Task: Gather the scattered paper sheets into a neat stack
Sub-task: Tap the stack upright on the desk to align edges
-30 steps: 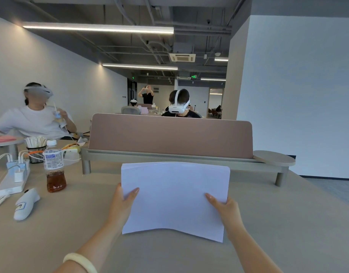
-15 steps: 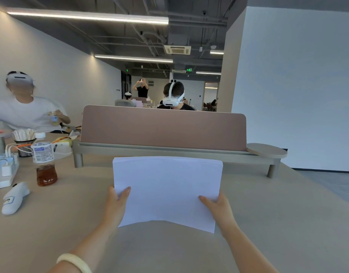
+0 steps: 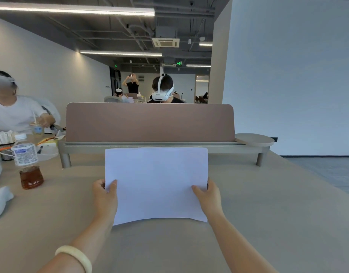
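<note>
A stack of white paper sheets [image 3: 156,184] stands upright in front of me over the beige table [image 3: 268,223], its edges lined up and its lower edge bowed above the tabletop. My left hand [image 3: 104,196] grips the stack's left edge, thumb on the near face and fingers behind. On the right edge, my right hand [image 3: 208,196] grips the stack the same way. No loose sheets show elsewhere on the table.
A pink-brown desk divider [image 3: 150,123] on a low shelf crosses the table just behind the paper. At the left stand a tea bottle [image 3: 28,164], a white controller [image 3: 0,200] and a cup of sticks [image 3: 5,142]. People sit at the left and behind the divider.
The paper stack has turned more upright and squarer to me. Both hands slid up to grip its side edges, thumbs in front. The view shifted slightly to the right.
</note>
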`<action>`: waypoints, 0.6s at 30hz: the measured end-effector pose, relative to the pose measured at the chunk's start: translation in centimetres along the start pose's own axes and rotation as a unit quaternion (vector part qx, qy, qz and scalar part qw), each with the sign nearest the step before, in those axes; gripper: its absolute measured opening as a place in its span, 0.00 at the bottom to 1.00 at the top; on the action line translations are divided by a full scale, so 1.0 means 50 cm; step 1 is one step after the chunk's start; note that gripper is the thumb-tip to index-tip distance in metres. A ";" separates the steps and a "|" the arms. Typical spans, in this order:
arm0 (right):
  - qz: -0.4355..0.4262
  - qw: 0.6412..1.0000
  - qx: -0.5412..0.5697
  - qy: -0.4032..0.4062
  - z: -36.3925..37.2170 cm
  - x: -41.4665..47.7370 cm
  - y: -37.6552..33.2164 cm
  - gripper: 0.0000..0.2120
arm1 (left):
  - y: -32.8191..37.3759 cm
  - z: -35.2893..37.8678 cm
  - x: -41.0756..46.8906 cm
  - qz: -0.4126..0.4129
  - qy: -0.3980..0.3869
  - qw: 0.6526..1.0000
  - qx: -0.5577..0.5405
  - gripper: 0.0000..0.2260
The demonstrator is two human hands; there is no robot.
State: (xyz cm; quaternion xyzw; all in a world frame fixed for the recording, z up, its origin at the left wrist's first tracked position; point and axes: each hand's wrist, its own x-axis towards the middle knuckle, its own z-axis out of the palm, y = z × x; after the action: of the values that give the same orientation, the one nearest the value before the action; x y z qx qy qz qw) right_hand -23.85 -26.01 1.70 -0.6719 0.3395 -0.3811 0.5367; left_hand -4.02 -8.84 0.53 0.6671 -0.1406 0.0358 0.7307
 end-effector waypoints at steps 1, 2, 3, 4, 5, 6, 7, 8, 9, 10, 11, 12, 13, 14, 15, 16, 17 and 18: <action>0.000 1.000 0.000 0.004 -0.008 0.003 -0.004 0.08 | 0.005 0.009 0.003 0.007 0.000 1.000 0.008 0.06; -0.002 1.000 0.002 0.010 -0.020 0.006 -0.007 0.08 | 0.011 0.023 0.008 0.017 -0.004 1.000 0.016 0.06; -0.003 1.000 0.002 0.017 -0.035 0.010 -0.009 0.08 | 0.020 0.041 0.011 0.027 -0.009 0.999 0.023 0.06; -0.002 1.000 0.003 0.026 -0.054 0.014 -0.012 0.08 | 0.031 0.063 0.015 0.041 -0.015 0.999 0.029 0.06; -0.002 0.999 0.004 0.037 -0.074 0.018 -0.013 0.07 | 0.043 0.088 0.016 0.053 -0.025 0.998 0.036 0.06; 0.000 0.999 0.006 0.049 -0.094 0.022 -0.012 0.06 | 0.054 0.114 0.015 0.064 -0.034 0.996 0.044 0.07; 0.001 0.998 0.006 0.065 -0.125 0.027 -0.009 0.05 | 0.064 0.152 0.008 0.070 -0.049 0.995 0.049 0.07; 0.002 0.997 0.003 0.073 -0.145 0.030 -0.008 0.03 | 0.075 0.176 0.003 0.080 -0.060 0.993 0.056 0.08; 0.006 0.996 -0.003 0.084 -0.167 0.034 -0.006 0.02 | 0.086 0.203 -0.006 0.092 -0.074 0.991 0.063 0.10; 0.010 0.995 -0.009 0.096 -0.194 0.037 -0.002 0.03 | 0.093 0.235 -0.017 0.108 -0.091 0.988 0.069 0.13; 0.016 0.994 -0.012 0.108 -0.220 0.039 0.004 0.03 | 0.099 0.267 -0.030 0.120 -0.106 0.985 0.070 0.16; 0.024 0.992 -0.015 0.120 -0.247 0.043 0.010 0.02 | 0.104 0.299 -0.045 0.122 -0.120 0.983 0.073 0.18; 0.032 0.991 -0.019 0.132 -0.274 0.044 0.016 0.02 | 0.104 0.332 -0.057 0.118 -0.131 0.981 0.079 0.19; 0.039 0.989 -0.022 0.144 -0.301 0.045 0.025 0.01 | 0.103 0.364 -0.069 0.116 -0.142 0.979 0.084 0.18; 0.046 0.986 -0.026 0.155 -0.327 0.044 0.032 0.01 | 0.098 0.398 -0.078 0.112 -0.156 0.978 0.087 0.18; 0.055 0.984 -0.030 0.167 -0.354 0.043 0.040 0.01 | 0.093 0.433 -0.088 0.112 -0.170 0.975 0.094 0.17; 0.065 0.982 -0.032 0.177 -0.381 0.042 0.048 0.03 | 0.092 0.468 -0.099 0.113 -0.185 0.971 0.103 0.16; 0.075 0.979 -0.032 0.186 -0.405 0.043 0.057 0.05 | 0.093 0.500 -0.110 0.115 -0.201 0.966 0.113 0.15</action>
State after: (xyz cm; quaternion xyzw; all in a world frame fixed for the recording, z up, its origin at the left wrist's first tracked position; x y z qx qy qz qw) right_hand -40.72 -37.77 1.95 -0.5790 0.4943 -0.4473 0.4696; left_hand -14.35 -32.21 5.38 0.7180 -0.3556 -0.0001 0.5983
